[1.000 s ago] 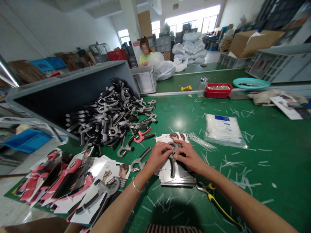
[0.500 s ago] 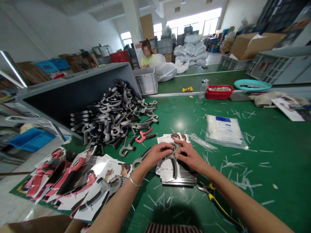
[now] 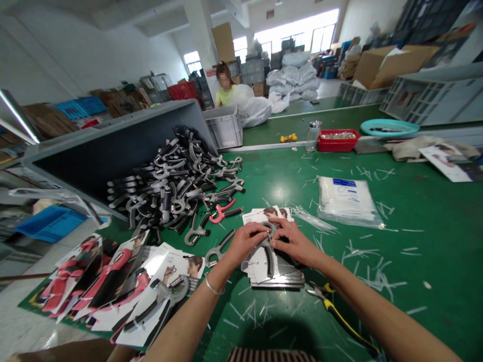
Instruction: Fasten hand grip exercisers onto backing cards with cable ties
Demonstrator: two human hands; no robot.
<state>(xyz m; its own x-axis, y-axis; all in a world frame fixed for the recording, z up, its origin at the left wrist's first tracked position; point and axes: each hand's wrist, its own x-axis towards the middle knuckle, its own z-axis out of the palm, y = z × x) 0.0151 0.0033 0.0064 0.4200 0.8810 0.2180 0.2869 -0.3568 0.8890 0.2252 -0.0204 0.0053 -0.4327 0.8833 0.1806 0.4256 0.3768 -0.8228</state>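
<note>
Two hands working at green workbench (image 3: 422, 251). Grey bin (image 3: 113, 146) tipped at 10 o'clock, apparently so black-grey hand grippers (image 3: 173, 186) spill within reach. Cable ties (image 3: 313, 218) at 1 o'clock, yellow-handled pliers (image 3: 339, 314) at 4 o'clock, both kept close. Left hand (image 3: 245, 244), right hand (image 3: 296, 244) together, clamped on single gripper (image 3: 269, 264), pressing it against printed card stack (image 3: 275, 276).

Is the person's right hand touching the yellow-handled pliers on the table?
Apart. The head view shows the right hand on the gray hand grip, with green tabletop showing between it and the yellow-handled pliers.
</note>
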